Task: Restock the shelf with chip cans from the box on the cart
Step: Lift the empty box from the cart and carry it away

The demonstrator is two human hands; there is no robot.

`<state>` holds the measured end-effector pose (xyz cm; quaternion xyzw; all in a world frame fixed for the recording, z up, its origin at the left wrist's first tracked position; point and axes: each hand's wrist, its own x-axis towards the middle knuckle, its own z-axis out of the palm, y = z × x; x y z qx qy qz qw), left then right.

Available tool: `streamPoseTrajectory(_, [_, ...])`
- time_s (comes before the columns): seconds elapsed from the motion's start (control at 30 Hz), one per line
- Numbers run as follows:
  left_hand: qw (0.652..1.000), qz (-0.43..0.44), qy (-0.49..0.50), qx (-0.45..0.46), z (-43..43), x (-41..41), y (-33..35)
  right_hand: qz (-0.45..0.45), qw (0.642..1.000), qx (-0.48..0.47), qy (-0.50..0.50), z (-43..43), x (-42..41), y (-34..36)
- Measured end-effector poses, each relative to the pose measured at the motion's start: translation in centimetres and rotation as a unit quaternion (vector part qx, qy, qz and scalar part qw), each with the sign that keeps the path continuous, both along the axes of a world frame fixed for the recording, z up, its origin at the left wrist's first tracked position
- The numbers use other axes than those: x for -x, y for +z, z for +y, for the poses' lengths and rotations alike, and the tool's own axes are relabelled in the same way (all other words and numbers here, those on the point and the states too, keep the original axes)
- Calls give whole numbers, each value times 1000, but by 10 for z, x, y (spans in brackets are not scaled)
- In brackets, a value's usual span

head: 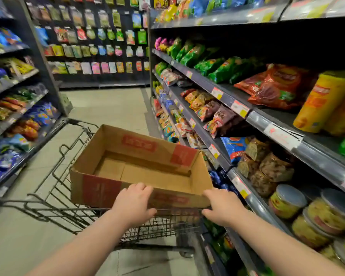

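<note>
Since the box on the cart shows only bare cardboard inside, the unloading step looks finished. Chip cans stand on the shelf at right. Left hand and right hand both curl over the box's near rim. Likely next: lift the box out or roll the cart on.

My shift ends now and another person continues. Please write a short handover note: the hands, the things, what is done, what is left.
Left hand grips the near wall of the cardboard box; right hand grips its near right corner.
The box sits on the shopping cart; no cans show inside.
Yellow chip cans stand on the shelf at right.
Done: box looks emptied.
Left: probably only removing box and cart.
</note>
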<state>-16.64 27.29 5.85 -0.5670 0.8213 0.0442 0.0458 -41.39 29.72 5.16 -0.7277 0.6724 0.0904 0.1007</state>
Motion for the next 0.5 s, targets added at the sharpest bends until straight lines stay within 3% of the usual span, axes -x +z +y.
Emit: streamPoseTrajectory(0.5, [1000,15,4,-3,-137,-71,-16,5,998,-38,-54,-117,-34,-22])
